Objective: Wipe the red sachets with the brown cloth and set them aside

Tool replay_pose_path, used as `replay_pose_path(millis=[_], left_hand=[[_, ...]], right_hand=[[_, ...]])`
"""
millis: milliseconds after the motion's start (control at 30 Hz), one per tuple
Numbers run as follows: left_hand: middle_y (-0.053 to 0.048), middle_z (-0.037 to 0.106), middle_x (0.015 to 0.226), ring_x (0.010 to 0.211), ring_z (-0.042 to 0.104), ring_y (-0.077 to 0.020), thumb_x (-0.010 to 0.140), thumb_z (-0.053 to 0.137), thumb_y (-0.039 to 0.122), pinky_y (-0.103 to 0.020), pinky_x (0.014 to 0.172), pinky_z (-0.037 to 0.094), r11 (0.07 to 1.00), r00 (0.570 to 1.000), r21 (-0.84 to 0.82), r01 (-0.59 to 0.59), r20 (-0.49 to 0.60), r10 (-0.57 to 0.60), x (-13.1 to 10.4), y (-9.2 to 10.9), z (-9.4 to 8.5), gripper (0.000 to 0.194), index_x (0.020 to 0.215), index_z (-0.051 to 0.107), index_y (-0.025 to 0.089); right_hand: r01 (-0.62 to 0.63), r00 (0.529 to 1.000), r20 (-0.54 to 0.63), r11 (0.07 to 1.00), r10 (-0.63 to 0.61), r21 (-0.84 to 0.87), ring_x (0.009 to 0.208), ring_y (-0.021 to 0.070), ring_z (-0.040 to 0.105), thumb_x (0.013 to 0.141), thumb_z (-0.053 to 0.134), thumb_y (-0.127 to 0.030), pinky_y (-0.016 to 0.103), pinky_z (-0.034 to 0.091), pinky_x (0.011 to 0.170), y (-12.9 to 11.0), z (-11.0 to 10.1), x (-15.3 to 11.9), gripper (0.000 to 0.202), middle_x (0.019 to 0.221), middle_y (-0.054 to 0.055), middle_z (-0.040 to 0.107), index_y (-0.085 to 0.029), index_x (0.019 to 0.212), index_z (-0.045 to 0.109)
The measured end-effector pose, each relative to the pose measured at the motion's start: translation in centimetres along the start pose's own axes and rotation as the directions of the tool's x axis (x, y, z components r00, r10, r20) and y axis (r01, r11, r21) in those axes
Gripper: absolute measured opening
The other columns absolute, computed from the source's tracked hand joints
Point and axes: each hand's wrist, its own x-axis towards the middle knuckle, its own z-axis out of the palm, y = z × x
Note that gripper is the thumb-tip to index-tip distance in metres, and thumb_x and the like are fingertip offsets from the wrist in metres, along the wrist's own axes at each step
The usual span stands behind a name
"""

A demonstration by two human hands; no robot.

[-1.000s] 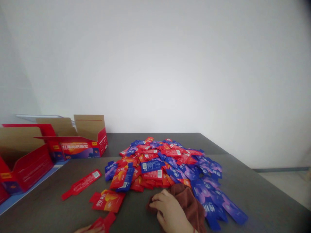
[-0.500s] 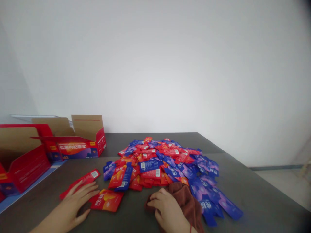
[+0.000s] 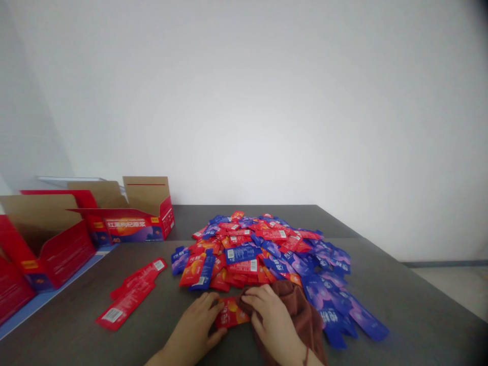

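A red pouch (image 3: 233,313) with orange fruit pictures lies flat on the dark table between my hands. My left hand (image 3: 196,328) pinches its left end between thumb and fingers. Bunched brown cloth (image 3: 295,315) is gripped by my right hand (image 3: 269,317), whose fingers press part of it onto the pouch's right end. Just beyond both hands spreads a heap of red pouches (image 3: 272,234) and blue-purple pouches (image 3: 244,253). Off to the left, red pouches (image 3: 131,302) overlap with their barcode sides up.
Red boxes with open flaps, one at the back left (image 3: 139,223) and one nearer (image 3: 68,254), stand along the left side. A blue-and-white surface (image 3: 57,300) lies under them. Several blue-purple pouches (image 3: 362,315) trail toward the right front. A pale wall (image 3: 244,101) rises behind the table.
My left hand has left the pouches on the left, where overlapping red ones now show, and moved right to a red pouch in front of me. The cloth in my right hand now meets that pouch.
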Motion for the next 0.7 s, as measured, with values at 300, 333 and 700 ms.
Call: replay_pose_path(millis=[300,333,700], left_hand=[[-0.007,0.058,0.133,0.124,0.051,-0.0277,0.080,0.066,0.016,-0.046,0.110,0.039,0.970,0.994,-0.240,0.032,-0.093,-0.056,0.9,-0.9,2.0,0.047,0.125,0.062,0.027],[-0.007,0.059,0.130,0.122,0.052,-0.0276,0.079,0.067,0.015,-0.046,0.109,0.039,0.970,0.995,-0.241,0.025,-0.091,-0.048,0.8,-1.0,2.2,0.048,0.126,0.062,0.026],[-0.008,0.060,0.125,0.118,0.052,-0.0259,0.074,0.055,0.006,-0.045,0.107,0.038,0.925,0.989,-0.380,0.009,-0.130,-0.064,1.0,-2.0,3.3,0.063,0.134,0.051,0.025]], right_hand=[[-0.103,0.959,0.185,0.869,0.216,-0.484,0.104,0.0290,0.054,0.089,0.049,-0.013,0.048,0.040,0.092,-1.8,0.2,0.4,0.028,0.110,0.009,0.068,-0.018,0.110,0.068],[-0.110,0.952,0.188,0.844,0.241,-0.525,0.104,0.0297,0.054,0.090,0.048,-0.014,0.049,0.040,0.091,-2.3,0.5,0.6,0.027,0.108,0.011,0.067,-0.016,0.109,0.068],[0.169,0.922,0.387,0.876,0.021,-0.451,0.109,0.0276,0.051,0.092,0.052,-0.021,0.045,0.040,0.092,-3.4,1.8,1.7,0.024,0.115,0.008,0.066,-0.017,0.110,0.067]])
